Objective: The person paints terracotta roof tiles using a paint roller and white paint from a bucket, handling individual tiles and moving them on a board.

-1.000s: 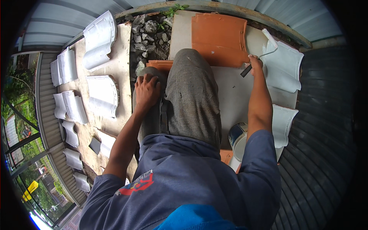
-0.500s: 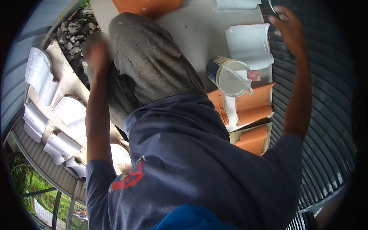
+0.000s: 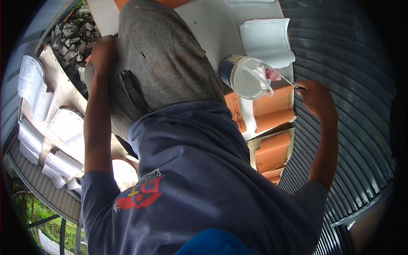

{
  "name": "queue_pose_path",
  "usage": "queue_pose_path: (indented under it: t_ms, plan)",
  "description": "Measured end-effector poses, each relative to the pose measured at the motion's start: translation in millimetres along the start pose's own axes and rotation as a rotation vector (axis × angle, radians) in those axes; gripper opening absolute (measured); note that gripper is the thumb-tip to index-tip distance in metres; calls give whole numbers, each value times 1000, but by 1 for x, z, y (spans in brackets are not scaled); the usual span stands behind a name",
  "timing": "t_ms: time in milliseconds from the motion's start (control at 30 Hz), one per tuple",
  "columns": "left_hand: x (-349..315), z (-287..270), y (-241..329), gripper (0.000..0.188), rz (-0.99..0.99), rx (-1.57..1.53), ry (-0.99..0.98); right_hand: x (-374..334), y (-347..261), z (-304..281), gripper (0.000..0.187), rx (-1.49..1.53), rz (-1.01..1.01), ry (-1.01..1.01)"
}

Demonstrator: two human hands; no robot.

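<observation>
White-coated curved tiles [image 3: 32, 87] lie left and right; curved orange clay tiles [image 3: 272, 107] are bare, so coating looks partly done. The round blue-sided bucket [image 3: 227, 70] looks whitish inside, contents indistinct. The blurred left hand [image 3: 105, 56] rests at the grey-clad left leg [image 3: 119, 102], grip unclear; the right hand [image 3: 316, 97] holds the white-headed paint roller [image 3: 262, 76] at the bucket's mouth.

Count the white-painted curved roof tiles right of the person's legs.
2. One whole white-painted curved roof tile, above and right of the blue-and-white cylindrical bucket; a second tile, cut off by the top edge. More may lie out of frame.
</observation>
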State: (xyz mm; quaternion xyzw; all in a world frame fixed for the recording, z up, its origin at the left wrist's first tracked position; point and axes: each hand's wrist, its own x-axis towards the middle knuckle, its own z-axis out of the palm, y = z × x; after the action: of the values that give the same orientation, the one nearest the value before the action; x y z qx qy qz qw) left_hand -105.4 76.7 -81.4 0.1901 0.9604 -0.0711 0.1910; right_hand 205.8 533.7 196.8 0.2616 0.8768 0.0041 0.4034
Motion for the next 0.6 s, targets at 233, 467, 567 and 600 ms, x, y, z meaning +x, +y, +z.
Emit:
queue_pose_path:
  t_ms: [233,467,567,600]
  plan:
    - [18,46,-30,57,10,-168,217,64,-25,40,25,-230,-210,19]
    - [22,52,-38,62,-4,-164,178,99,-27,70,26,-197,-339,-52]
    - [18,46,-26,62,-17,-169,173,69,-31,47,25,-201,-300,-4]
    - [19,43,-23,62,-11,-171,173,62,-31,39,25,-199,-293,-5]
